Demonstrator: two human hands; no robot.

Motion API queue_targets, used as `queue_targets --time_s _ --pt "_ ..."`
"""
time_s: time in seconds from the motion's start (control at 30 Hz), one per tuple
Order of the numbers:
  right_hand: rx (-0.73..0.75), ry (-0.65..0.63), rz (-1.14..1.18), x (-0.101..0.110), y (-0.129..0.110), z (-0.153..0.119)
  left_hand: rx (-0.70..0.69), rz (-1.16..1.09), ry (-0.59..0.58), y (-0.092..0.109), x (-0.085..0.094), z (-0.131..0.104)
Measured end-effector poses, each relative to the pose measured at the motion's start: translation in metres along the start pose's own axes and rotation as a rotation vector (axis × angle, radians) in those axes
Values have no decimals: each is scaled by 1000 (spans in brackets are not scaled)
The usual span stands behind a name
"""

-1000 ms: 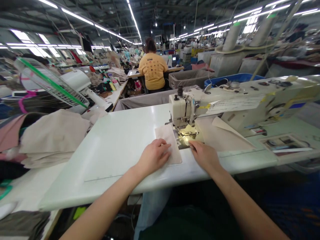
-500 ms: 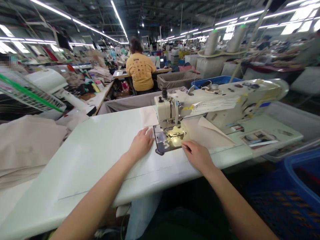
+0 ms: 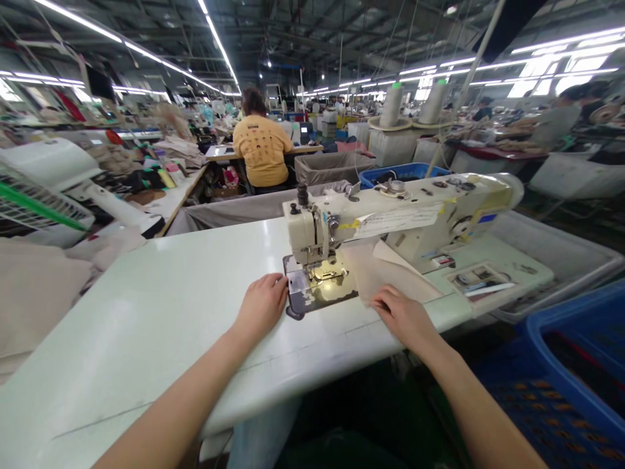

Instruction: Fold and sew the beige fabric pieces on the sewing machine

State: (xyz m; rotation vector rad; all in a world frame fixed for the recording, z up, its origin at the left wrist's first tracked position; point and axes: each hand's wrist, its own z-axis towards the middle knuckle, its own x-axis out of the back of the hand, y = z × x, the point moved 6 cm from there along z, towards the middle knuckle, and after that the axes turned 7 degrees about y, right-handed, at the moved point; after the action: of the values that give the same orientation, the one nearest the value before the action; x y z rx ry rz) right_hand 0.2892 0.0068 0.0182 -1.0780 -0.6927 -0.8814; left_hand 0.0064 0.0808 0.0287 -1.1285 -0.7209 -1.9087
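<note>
My left hand [image 3: 262, 303] rests on the pale table at the left edge of the sewing machine's needle plate [image 3: 329, 274]. Its fingers lie loosely bent on the surface, with nothing visible in them. Right of the plate, my right hand [image 3: 404, 317] pinches the near edge of a beige fabric piece [image 3: 383, 268] between thumb and fingers. This piece lies flat under the arm of the sewing machine [image 3: 390, 218], its far right edge folded over. Light from the machine falls on the bare metal around the needle and presser foot.
A recessed tray [image 3: 481, 281] with small tools sits in the table's right part. A blue basket [image 3: 571, 352] stands at the lower right. Beige cloth [image 3: 39, 286] is heaped at the left. Ahead, a person in a yellow shirt [image 3: 261, 150] sits beyond a grey cloth bin [image 3: 219, 207].
My right hand has moved right, away from the needle plate, with the fabric edge. The beige fabric left of the machine head is no longer visible there. My left fingers have drawn together. The view has shifted.
</note>
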Motion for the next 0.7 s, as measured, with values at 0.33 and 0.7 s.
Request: queue_targets --time_s 0.33,0.7 --pt "204 -199 456 -8 -98 -37 -562 -495 -277 109 25 -36" --pt "174 -294 516 -2 -52 -49 -211 -227 -72 30 73 -84"
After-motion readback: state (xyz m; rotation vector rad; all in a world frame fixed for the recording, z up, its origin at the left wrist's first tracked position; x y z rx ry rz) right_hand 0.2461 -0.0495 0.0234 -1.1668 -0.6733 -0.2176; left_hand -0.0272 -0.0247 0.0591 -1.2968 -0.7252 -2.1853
